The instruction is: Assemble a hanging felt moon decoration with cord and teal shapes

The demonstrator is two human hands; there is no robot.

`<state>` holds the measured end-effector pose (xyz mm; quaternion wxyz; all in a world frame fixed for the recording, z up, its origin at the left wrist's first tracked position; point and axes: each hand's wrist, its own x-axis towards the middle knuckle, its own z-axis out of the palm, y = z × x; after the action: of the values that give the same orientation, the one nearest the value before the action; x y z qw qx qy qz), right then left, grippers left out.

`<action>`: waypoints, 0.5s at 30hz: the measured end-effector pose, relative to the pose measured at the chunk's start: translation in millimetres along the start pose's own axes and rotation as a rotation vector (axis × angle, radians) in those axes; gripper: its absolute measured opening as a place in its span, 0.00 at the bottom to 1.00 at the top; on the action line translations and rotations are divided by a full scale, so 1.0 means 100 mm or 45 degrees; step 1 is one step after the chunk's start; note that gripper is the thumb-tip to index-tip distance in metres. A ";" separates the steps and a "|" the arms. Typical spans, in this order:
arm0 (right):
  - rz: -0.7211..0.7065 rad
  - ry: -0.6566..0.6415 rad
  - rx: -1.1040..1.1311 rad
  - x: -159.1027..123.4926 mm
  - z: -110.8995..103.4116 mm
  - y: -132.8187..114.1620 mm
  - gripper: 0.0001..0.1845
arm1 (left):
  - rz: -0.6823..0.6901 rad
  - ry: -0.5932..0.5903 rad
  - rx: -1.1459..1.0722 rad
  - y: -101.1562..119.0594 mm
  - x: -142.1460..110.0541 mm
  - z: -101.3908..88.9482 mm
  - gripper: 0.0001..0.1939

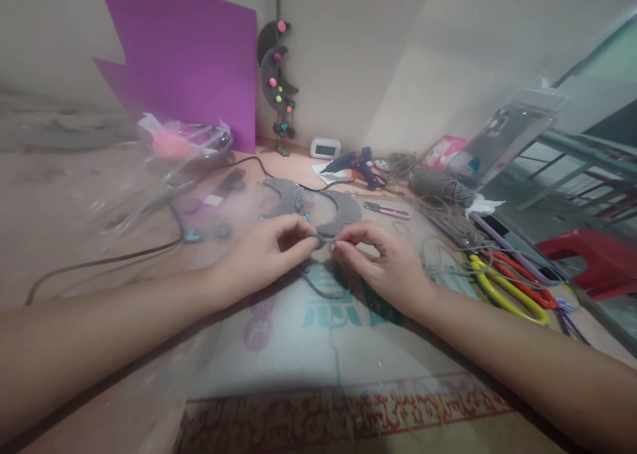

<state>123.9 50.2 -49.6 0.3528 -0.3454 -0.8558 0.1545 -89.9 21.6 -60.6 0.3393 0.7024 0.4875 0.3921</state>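
Note:
My left hand pinches a strand of grey yarn, thumb against forefinger. Close beside it, my right hand also has thumb and fingertip pressed together on the grey strand. A short stretch of it runs between the two pinches, and a loose loop hangs down below the left fingers. Just beyond my fingertips lie two grey yarn-covered crescent moons, a right one and a left one. The left moon has small blue bits near it. The exact yarn ends are hidden in my fingers.
Behind are a blue glue gun, a white digital clock and pink-handled thread snips. At right lie a yarn spool, a phone and yellow-handled scissors. A moon hanging and purple board stand against the wall.

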 end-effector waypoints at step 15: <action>-0.093 0.024 0.028 0.00 0.05 0.02 0.03 | 0.009 0.012 0.068 0.02 -0.01 0.00 0.09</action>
<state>121.5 51.5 -54.0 0.3701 -0.3114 -0.8627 0.1477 -89.6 20.2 -58.8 0.3167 0.7112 0.4969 0.3835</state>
